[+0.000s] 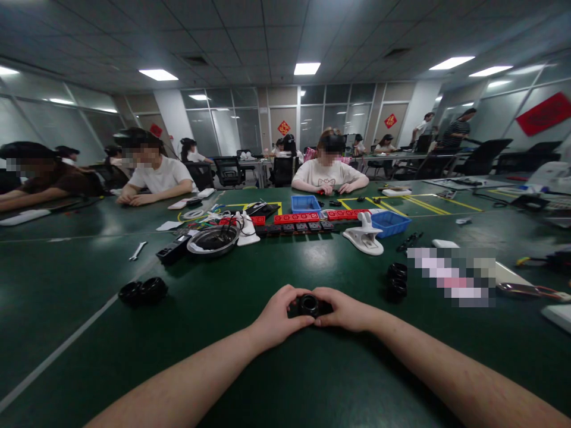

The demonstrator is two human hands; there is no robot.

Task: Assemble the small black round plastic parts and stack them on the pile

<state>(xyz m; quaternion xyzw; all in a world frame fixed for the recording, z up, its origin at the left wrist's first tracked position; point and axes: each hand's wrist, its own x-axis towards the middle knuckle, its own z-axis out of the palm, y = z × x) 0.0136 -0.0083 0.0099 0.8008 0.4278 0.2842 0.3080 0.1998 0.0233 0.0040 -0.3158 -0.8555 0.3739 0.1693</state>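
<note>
Together the left hand (275, 319) and right hand (344, 310) close their fingers on a black ring (309, 305)

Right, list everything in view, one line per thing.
small black round plastic part: one, black, held between both hands
black ring-shaped parts: two, black, table left
stacked black rings: two, black, table right
blue plastic bins: two, blue, mid table
red trays: several, red, mid table
white clamp stand: one, white, beside the bin
seated people: several, across the table
green table: one, green
left hand: one, on the part
right hand: one, on the part
</note>
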